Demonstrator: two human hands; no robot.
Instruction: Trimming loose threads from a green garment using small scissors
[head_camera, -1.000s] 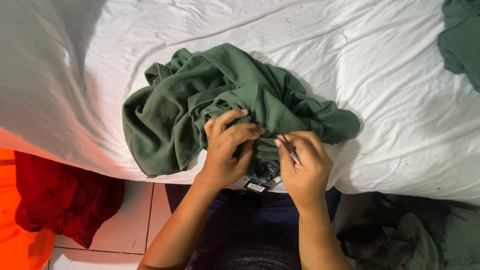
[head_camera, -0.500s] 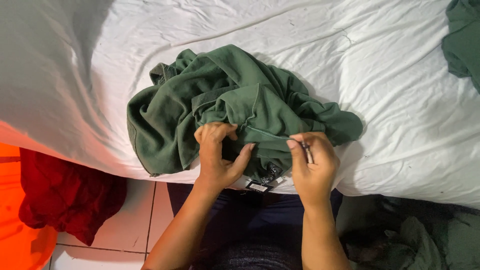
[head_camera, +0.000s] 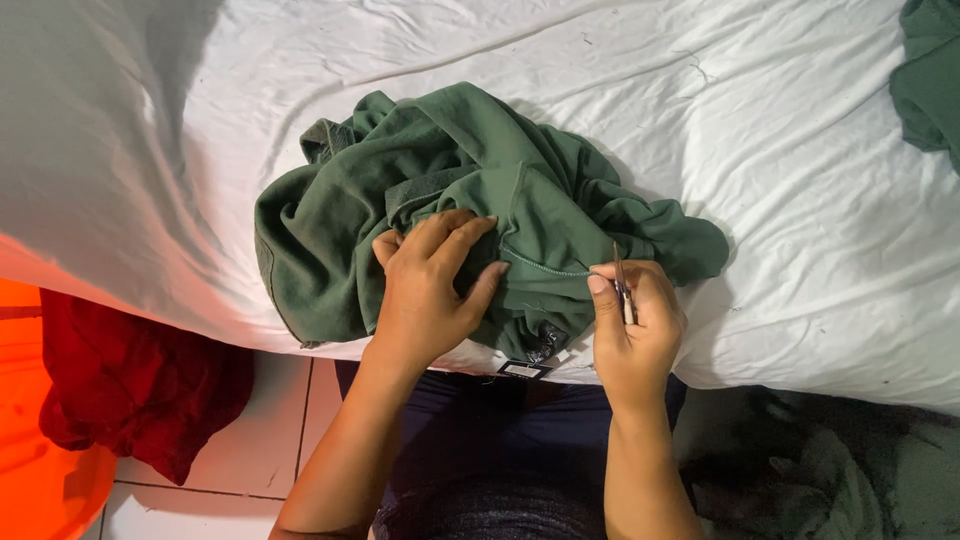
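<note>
Two hands at the near edge of the bed, both on the same garment. Left hand (head_camera: 430, 285) lies spread and pressed flat on the green sweatshirt (head_camera: 450, 200), fingers splayed over a fold, thumb side toward the seam. Right hand (head_camera: 635, 320) is closed in a pinch around a thin metal tool (head_camera: 622, 285), looks like small snips or tweezers, can't tell which; tool stands roughly upright between thumb and forefinger, tip just beside the sweatshirt's stitched seam (head_camera: 545, 268). Seam runs between the two hands. Small label (head_camera: 524, 370) hangs off the sweatshirt's lower edge, over the bed's edge, near the person's lap.

Sweatshirt is bunched in a heap on the white sheet (head_camera: 700, 120), near the bed's front edge, centre of view. Below left, on the tiled floor (head_camera: 270, 430): dark red cloth (head_camera: 130, 390) against an orange container (head_camera: 40, 470). Below right: dark green-grey pile of fabric (head_camera: 850, 470). Far right top corner: another green garment (head_camera: 930, 80) on the sheet, well apart from the heap
</note>
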